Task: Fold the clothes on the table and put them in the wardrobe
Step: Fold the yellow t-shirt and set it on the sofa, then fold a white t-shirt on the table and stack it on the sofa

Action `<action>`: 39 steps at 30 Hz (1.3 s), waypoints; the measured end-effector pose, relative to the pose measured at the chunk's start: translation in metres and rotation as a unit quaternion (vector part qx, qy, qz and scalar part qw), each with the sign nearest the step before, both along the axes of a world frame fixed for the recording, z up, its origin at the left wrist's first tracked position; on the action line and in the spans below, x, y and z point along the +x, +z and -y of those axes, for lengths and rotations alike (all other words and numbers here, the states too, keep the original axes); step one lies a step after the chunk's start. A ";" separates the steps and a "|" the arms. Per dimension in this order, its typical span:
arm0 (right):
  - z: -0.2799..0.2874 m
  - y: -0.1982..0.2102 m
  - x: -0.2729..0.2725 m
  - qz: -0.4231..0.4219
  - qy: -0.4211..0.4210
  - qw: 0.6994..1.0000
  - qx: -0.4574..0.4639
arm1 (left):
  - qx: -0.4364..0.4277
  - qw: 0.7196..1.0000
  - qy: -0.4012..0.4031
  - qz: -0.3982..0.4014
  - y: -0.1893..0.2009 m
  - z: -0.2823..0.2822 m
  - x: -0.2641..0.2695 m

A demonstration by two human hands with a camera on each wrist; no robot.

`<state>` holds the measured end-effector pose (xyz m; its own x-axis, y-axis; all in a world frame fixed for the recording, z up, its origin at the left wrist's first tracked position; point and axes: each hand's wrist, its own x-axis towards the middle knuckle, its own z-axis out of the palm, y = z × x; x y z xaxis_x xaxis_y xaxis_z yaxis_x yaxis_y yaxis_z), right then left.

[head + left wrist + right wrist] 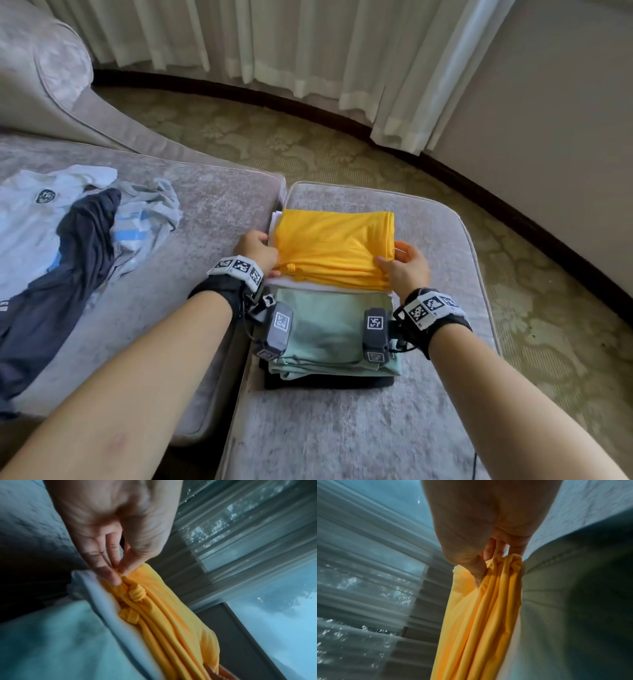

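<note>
A folded yellow shirt lies on top of a stack on the grey ottoman. Under it are a white garment, a pale green one and a dark one. My left hand pinches the yellow shirt's near left corner between thumb and fingers. My right hand grips its near right corner; in the right wrist view the thumb presses the yellow folds against the fingers. Unfolded clothes lie on the sofa at left: a white shirt, a dark navy garment and a grey striped one.
The grey sofa seat adjoins the ottoman on the left, with its armrest behind. White curtains hang at the back over a patterned carpet. A plain wall stands at right.
</note>
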<state>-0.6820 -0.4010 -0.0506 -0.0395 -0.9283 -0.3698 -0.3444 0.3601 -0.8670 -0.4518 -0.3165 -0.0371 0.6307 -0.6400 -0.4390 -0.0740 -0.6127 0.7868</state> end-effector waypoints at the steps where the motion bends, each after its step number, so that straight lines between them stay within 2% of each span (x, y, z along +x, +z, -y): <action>1: 0.000 0.001 0.000 -0.003 0.007 1.000 -0.002 | 0.014 1.000 0.005 -0.019 -0.002 -0.002 0.000; 7: 0.000 0.005 0.003 -0.015 0.022 1.000 -0.007 | 0.044 0.998 -0.014 -0.039 0.006 0.002 0.013; 11: -0.001 -0.001 0.005 -0.052 0.026 0.998 -0.010 | 0.074 0.995 -0.043 -0.047 -0.006 -0.003 0.014; 15: -0.005 0.008 0.014 -0.142 0.022 0.990 0.014 | 0.122 0.991 -0.030 0.054 -0.019 -0.019 0.014; 16: -0.006 0.012 0.017 -0.154 0.015 0.988 0.017 | 0.122 0.990 -0.026 0.063 -0.020 -0.022 0.014; 21: -0.016 0.033 0.038 -0.232 -0.046 0.971 -0.020 | 0.057 0.997 0.030 -0.029 0.003 -0.032 0.031; 25: -0.037 0.058 0.076 -0.228 -0.069 0.967 -0.090 | 0.015 0.997 0.062 -0.041 0.029 -0.046 0.053; 29: -0.060 0.076 0.123 -0.203 -0.026 0.969 -0.138 | -0.012 0.995 0.067 -0.066 0.044 -0.075 0.084; 33: -0.088 0.079 0.190 -0.191 0.068 0.971 -0.126 | -0.010 0.994 0.095 -0.045 0.057 -0.130 0.141; 36: -0.117 0.075 0.252 -0.212 0.143 0.961 -0.102 | -0.020 0.983 0.174 -0.054 0.061 -0.186 0.195; 39: -0.153 0.056 0.317 -0.221 0.226 0.948 -0.039 | -0.010 0.963 0.265 -0.057 0.050 -0.248 0.243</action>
<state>-0.3651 -0.2484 0.0050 0.2341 -0.9109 -0.3397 -0.7841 0.0296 -0.6199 -0.2089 -0.0680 0.0127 0.8195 -0.2508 -0.5153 0.3321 -0.5251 0.7836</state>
